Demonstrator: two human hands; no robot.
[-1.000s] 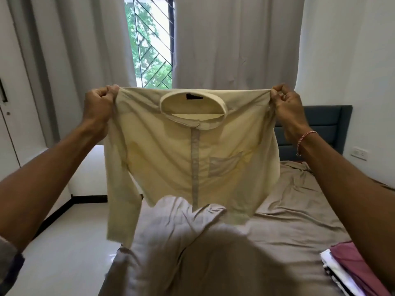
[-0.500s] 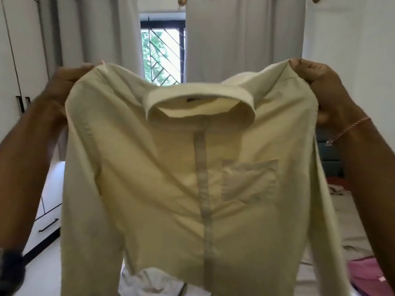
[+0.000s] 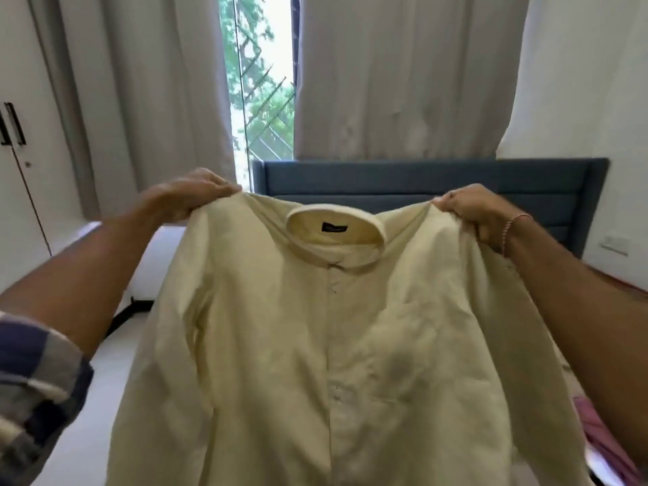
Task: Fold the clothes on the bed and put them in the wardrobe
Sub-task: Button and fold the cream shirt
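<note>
A pale yellow long-sleeved shirt (image 3: 315, 345) with a band collar and a chest pocket hangs spread out in front of me, front side facing me. My left hand (image 3: 186, 198) grips its left shoulder and my right hand (image 3: 473, 212) grips its right shoulder, both at about the same height. The shirt fills the lower middle of the view and hides most of the bed beneath it. White wardrobe doors (image 3: 24, 170) with dark handles stand at the far left.
A blue-grey headboard (image 3: 420, 184) runs behind the shirt, under grey curtains (image 3: 403, 75) and a narrow window gap. A pink garment (image 3: 596, 436) shows at the lower right on the bed. White floor (image 3: 87, 433) lies at the lower left.
The shirt has come down from face height to chest height and the headboard now shows above it. Both hands still hold the shoulders.
</note>
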